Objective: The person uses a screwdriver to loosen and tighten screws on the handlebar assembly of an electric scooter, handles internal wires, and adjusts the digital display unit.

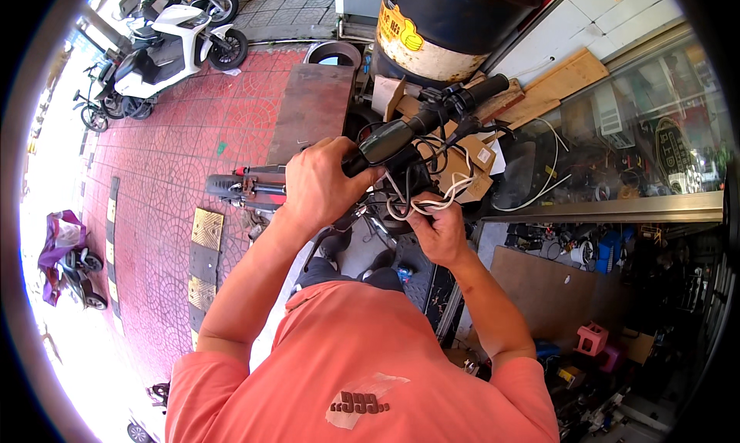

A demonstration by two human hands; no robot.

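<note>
A black handlebar (420, 123) of a small two-wheeler slants up to the right in front of me, with a dark glossy unit (385, 143) on its near-left part. My left hand (325, 179) is closed round the handlebar's left end, beside that unit. Below the bar, my right hand (441, 232) pinches a looped white cable (455, 190) between thumb and fingers. Black wires (435, 159) hang tangled round the bar's middle, and the cable passes among them. Some of the wiring behind my fingers is hidden. A wheel (224, 185) sticks out left of my left hand.
Flattened cardboard (472, 165) and wood boards (566, 80) lie beyond the bar, below a large black drum (455, 26). A glass case (640, 127) stands at right, above a cluttered shop floor. White scooters (181, 46) are parked on red paving (166, 158).
</note>
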